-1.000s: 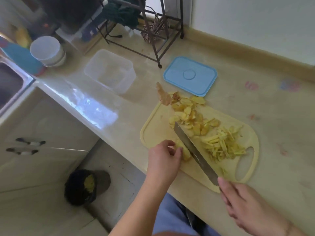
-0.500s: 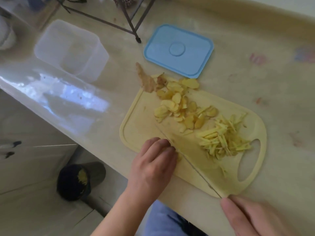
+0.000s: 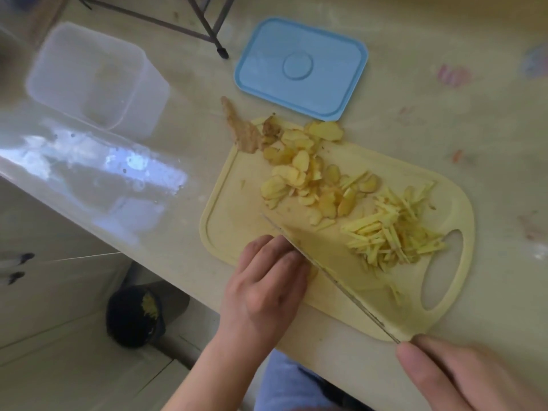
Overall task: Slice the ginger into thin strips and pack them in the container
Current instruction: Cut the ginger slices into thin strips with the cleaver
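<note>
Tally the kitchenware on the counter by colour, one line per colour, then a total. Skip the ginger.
Yellow: 1, the cutting board
Blue: 1, the container lid
Clear: 1, the plastic container
Silver: 1, the knife, held by the right hand
Total: 4

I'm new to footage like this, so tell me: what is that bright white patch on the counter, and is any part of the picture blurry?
Head view: the patch is window glare on the glossy counter, washing out the surface beside the clear container; the right hand at the lower edge looks soft and smeared; the ginger strips and blue lid read fairly clearly; straight counter edges bow slightly, wide-angle distortion.
</note>
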`<state>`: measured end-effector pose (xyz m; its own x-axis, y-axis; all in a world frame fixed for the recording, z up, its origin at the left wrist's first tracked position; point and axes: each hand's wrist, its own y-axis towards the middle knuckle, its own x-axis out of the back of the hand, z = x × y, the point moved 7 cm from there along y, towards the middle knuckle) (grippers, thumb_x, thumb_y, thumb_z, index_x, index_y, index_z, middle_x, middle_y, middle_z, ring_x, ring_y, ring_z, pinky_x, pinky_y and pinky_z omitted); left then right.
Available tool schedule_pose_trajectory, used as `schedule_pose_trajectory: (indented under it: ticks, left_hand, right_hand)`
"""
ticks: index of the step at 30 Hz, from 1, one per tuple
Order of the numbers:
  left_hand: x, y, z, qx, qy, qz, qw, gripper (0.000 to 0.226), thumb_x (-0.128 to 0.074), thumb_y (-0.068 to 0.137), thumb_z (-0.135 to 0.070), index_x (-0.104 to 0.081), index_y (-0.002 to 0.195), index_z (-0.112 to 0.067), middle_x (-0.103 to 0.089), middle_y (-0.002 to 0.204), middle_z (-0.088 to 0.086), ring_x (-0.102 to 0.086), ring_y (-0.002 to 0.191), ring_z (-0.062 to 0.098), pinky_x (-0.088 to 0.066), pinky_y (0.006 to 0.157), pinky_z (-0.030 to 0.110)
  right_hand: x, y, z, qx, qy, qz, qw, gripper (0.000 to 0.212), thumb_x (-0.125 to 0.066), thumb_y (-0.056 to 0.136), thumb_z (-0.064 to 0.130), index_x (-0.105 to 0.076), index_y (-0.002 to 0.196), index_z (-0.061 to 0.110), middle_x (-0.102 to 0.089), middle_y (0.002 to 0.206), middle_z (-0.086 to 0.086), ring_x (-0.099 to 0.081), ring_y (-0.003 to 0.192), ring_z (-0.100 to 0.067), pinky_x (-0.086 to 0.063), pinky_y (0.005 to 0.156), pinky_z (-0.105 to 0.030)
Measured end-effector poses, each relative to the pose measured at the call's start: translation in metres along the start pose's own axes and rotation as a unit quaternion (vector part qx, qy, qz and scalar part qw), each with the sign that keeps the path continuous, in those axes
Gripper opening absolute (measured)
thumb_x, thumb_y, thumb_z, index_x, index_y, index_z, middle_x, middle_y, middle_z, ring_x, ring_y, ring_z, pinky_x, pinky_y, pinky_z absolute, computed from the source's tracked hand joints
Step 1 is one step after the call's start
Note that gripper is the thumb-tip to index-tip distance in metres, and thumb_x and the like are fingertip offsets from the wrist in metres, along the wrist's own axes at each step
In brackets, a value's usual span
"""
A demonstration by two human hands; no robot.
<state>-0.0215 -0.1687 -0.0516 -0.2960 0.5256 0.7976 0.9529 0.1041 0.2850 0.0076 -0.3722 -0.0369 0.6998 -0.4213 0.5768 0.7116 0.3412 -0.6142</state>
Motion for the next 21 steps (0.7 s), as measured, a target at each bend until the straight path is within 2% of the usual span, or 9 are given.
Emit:
schedule_pose_trajectory:
  ticks: [2, 5, 7, 11, 13, 15, 18, 19, 21]
  left_hand:
    - [-0.001, 0.0, 0.001, 0.005, -0.005, -0.002, 1.0, 0.014, -0.065, 0.094, -0.008, -0.076, 0.095, 0.0, -0.07, 0.111, 0.01, -0.064, 0.101, 0.031, -0.051, 0.091, 0.034]
    - [-0.001, 0.0, 0.002, 0.009, -0.011, -0.001, 1.0, 0.014, -0.065, 0.094, -0.008, -0.076, 0.095, 0.0, -0.07, 0.111, 0.01, -0.064, 0.1, 0.032, -0.052, 0.09, 0.037]
    - [-0.001, 0.0, 0.003, 0.007, -0.011, 0.004, 1.0, 0.01, -0.069, 0.092, -0.006, -0.076, 0.093, 0.0, -0.071, 0.109, 0.01, -0.065, 0.099, 0.031, -0.052, 0.088, 0.038]
    - [-0.002, 0.001, 0.005, 0.008, -0.013, 0.011, 1.0, 0.006, -0.073, 0.089, -0.005, -0.076, 0.092, 0.0, -0.07, 0.105, 0.01, -0.064, 0.097, 0.03, -0.052, 0.087, 0.038]
    - [-0.001, 0.0, 0.005, 0.016, -0.014, 0.009, 1.0, 0.006, -0.074, 0.088, -0.005, -0.076, 0.092, 0.0, -0.071, 0.106, 0.009, -0.064, 0.098, 0.03, -0.052, 0.087, 0.036]
    - [0.0, -0.001, 0.004, 0.024, -0.011, 0.005, 1.0, 0.006, -0.074, 0.088, -0.005, -0.076, 0.091, -0.001, -0.071, 0.106, 0.008, -0.064, 0.098, 0.03, -0.052, 0.086, 0.035]
    - [0.0, -0.001, 0.005, 0.027, -0.007, 0.001, 1.0, 0.007, -0.072, 0.089, -0.006, -0.076, 0.091, -0.001, -0.071, 0.105, 0.008, -0.064, 0.098, 0.029, -0.052, 0.086, 0.035]
    - [0.0, -0.002, 0.004, 0.027, -0.008, 0.001, 1.0, 0.007, -0.072, 0.089, -0.006, -0.076, 0.091, -0.001, -0.071, 0.104, 0.008, -0.064, 0.098, 0.029, -0.052, 0.085, 0.035]
    - [0.001, -0.001, 0.003, 0.025, -0.009, -0.001, 1.0, 0.006, -0.072, 0.089, -0.006, -0.076, 0.09, -0.001, -0.071, 0.104, 0.008, -0.064, 0.097, 0.03, -0.052, 0.085, 0.035]
  right_hand:
    - [0.005, 0.001, 0.005, 0.032, -0.005, -0.053, 0.998, 0.091, 0.001, 0.057, 0.1, -0.058, 0.088, 0.037, -0.064, 0.066, 0.012, -0.051, 0.073, 0.021, -0.04, 0.067, -0.002]
    - [-0.002, 0.003, 0.003, -0.018, 0.035, -0.001, 0.999, 0.102, 0.002, 0.049, 0.103, -0.065, 0.062, 0.026, -0.063, 0.075, 0.028, -0.051, 0.066, 0.022, -0.042, 0.063, -0.008]
    - [0.005, 0.007, 0.011, 0.057, -0.024, -0.054, 0.997, 0.09, -0.006, 0.075, 0.09, -0.058, 0.047, 0.023, -0.065, 0.058, 0.005, -0.055, 0.063, 0.012, -0.042, 0.053, -0.01]
    - [-0.005, 0.02, 0.008, 0.026, 0.043, 0.012, 0.999, 0.104, 0.004, 0.055, 0.099, -0.057, 0.072, 0.016, -0.064, 0.067, 0.005, -0.058, 0.061, -0.005, -0.042, 0.061, -0.019]
    - [-0.006, 0.021, 0.015, 0.052, 0.036, 0.013, 0.998, 0.098, -0.001, 0.064, 0.096, -0.056, 0.073, 0.016, -0.065, 0.074, 0.01, -0.058, 0.063, -0.005, -0.042, 0.057, -0.019]
    - [0.004, 0.009, 0.018, 0.079, 0.03, -0.079, 0.993, 0.079, -0.011, 0.08, 0.087, -0.058, 0.081, 0.023, -0.062, 0.093, 0.018, -0.057, 0.066, 0.001, -0.043, 0.05, -0.018]
    - [0.007, 0.0, 0.015, 0.069, 0.039, -0.103, 0.992, 0.072, -0.014, 0.084, 0.084, -0.059, 0.086, 0.028, -0.06, 0.095, 0.024, -0.056, 0.068, 0.006, -0.042, 0.056, -0.012]
    - [0.009, 0.001, 0.014, 0.066, 0.039, -0.101, 0.992, 0.076, -0.011, 0.081, 0.086, -0.06, 0.085, 0.028, -0.061, 0.092, 0.024, -0.056, 0.071, 0.006, -0.042, 0.059, -0.011]
    - [0.006, 0.002, 0.01, 0.063, 0.008, -0.09, 0.994, 0.085, -0.009, 0.08, 0.087, -0.063, 0.059, 0.024, -0.067, 0.074, 0.01, -0.055, 0.074, 0.005, -0.042, 0.061, -0.01]
